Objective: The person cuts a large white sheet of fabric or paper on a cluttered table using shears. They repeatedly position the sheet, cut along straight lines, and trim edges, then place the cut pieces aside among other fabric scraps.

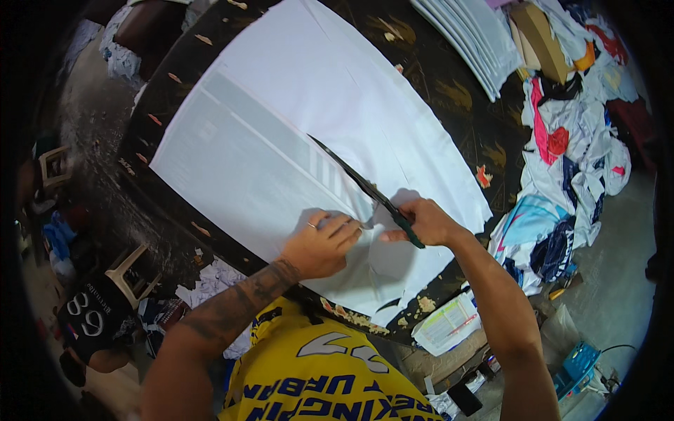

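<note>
A large white cloth with a pale grey printed panel and stripes lies spread over a dark patterned table. In my right hand is a pair of long dark scissors with a green handle. Their blades point up and left along the striped part of the cloth. My left hand, a ring on one finger, is on the cloth just left of the scissors. Its fingers are bent and close on a raised fold of the cloth by the cut edge. The thumb of the left hand is mostly hidden.
The dark table has chipped edges. At its far right is a stack of folded white sheets. A heap of coloured cloth scraps lies to the right. A person in a black shirt and a plastic stool are lower left.
</note>
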The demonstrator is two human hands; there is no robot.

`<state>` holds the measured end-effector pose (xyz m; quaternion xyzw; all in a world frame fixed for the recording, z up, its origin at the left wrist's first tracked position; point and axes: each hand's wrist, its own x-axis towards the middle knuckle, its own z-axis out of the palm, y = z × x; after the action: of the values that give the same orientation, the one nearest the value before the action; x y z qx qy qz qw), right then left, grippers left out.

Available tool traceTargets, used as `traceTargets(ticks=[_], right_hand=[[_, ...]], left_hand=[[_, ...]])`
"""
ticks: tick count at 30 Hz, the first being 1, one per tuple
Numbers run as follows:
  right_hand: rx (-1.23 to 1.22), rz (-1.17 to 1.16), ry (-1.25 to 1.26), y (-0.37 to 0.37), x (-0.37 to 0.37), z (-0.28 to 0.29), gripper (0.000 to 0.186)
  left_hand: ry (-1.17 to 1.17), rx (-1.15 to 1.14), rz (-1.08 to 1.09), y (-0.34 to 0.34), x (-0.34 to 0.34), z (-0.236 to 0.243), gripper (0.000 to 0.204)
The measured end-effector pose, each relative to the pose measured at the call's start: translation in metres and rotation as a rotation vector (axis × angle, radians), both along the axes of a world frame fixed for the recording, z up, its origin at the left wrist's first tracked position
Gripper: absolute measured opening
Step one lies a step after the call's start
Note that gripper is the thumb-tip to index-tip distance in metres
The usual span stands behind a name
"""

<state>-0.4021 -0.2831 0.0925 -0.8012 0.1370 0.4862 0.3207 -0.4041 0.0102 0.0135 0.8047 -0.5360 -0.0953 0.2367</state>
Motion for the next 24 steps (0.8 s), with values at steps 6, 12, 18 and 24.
traceTargets(ticks=[6,12,18,24], right_hand=[[0.056,-0.011,-0.046,0.018,0.035,-0.006,0.07],[-0.001,0.004,-0.019,0.042,0.06,0.006,0.071],[0.007,-0.007,-0.072,0.061,0.093,-0.004,0.066],[0.037,-0.012,-0.022,0.076,0.123,-0.003,0.07]], left_hand=[[0.03,-0.025,-0.023,0.004,-0.002,-0.006,0.058],[0.082,-0.04,-0.034,0.007,-0.001,-0.008,0.057],[0.113,-0.094,-0.01,0.008,0.003,-0.009,0.056],[0.301,-0.158,0.047,0.009,0.01,-0.001,0.051]])
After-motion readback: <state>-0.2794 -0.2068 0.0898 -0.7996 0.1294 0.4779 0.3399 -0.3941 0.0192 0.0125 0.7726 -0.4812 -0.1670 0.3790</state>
